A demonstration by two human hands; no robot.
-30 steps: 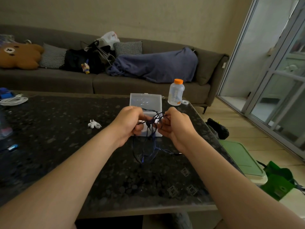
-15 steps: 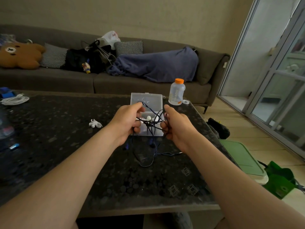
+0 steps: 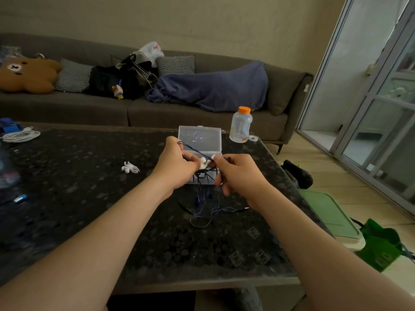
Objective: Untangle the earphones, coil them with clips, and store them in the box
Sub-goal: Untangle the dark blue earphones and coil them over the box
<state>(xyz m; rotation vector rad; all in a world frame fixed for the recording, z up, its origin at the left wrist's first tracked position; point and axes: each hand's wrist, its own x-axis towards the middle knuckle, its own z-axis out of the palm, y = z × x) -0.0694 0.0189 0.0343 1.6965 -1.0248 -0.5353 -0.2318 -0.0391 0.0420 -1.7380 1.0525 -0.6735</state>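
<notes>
Above the middle of the tabletop (image 3: 89, 209), just nearer than the open clear box (image 3: 199, 136), both hands work the dark earphones (image 3: 203, 176). The left hand (image 3: 177, 163) pinches a strand that loops over its fingers. The right hand (image 3: 239, 173) pinches the knot from the other side, fingers curled. Loose cord hangs down and trails on the tabletop. The step in hand looks like untangling, early in the task. Next, the strands likely need drawing apart gently before a white clip (image 3: 130, 169), lying well to the left, can bind a coil.
</notes>
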